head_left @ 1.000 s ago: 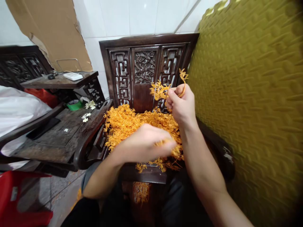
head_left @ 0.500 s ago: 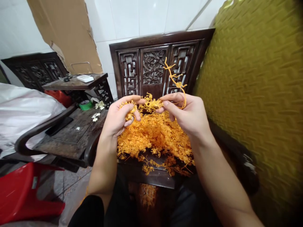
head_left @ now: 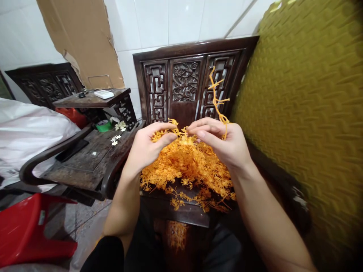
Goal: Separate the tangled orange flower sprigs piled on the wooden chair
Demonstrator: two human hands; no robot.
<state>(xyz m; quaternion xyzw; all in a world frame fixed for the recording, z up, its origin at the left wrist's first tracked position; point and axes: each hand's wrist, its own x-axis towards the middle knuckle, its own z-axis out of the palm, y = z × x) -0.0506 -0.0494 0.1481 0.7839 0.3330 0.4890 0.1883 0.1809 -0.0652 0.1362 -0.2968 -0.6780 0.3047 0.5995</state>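
Observation:
Both hands are raised over a heap of orange branching pieces (head_left: 184,162) on a dark wooden seat. My left hand (head_left: 154,145) is closed on a small bunch of orange pieces (head_left: 159,135), its thumb and forefinger close together at the tip. Just to the right, my right hand (head_left: 219,139) pinches an orange sprig, and a long orange stem (head_left: 217,100) rises from behind its fingers. Between the fingertips the pieces touch or overlap; which hand holds which is hard to tell.
A carved dark wooden chair back (head_left: 184,81) stands behind the heap. At left are another chair with green tape (head_left: 104,125), a small table with a white device (head_left: 103,94), and a red stool (head_left: 25,230). An olive textured panel (head_left: 306,113) rises at right.
My left hand has moved right and its fingers have closed in toward my right fingertips. The long stem at my right hand has shifted right and stands more upright.

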